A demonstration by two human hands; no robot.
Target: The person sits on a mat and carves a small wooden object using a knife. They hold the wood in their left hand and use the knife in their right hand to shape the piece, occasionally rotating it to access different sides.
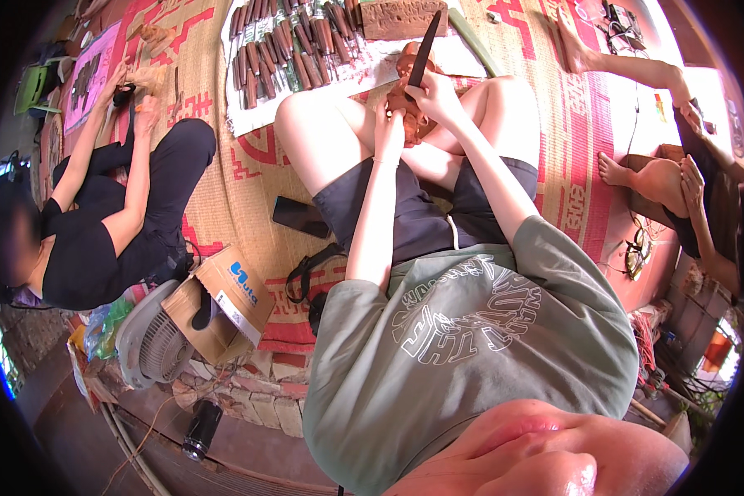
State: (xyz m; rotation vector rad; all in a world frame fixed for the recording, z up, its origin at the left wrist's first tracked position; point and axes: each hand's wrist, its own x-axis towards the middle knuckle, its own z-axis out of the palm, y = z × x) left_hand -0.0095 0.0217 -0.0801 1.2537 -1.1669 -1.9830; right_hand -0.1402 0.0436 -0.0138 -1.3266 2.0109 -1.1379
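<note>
A reddish-brown carved wooden figure (407, 64) is held upright between my knees. My left hand (389, 126) is wrapped round its lower part, with the thumb pressed on the wood. My right hand (436, 97) grips a long, dark, tapered tool (424, 51), whose narrow end points up and away from me. The tool lies against or close over the figure; I cannot tell whether they touch. Whether it is a file or a blade cannot be made out. My right fingers cover its near end and part of the figure.
Beyond my knees, several wooden-handled carving tools (283, 51) lie on a white cloth (238, 118) beside a wooden block (405, 20). A phone (301, 217) and cardboard box (248, 289) are on my left. A co-worker (99, 215) holds pale wood there; another person sits right.
</note>
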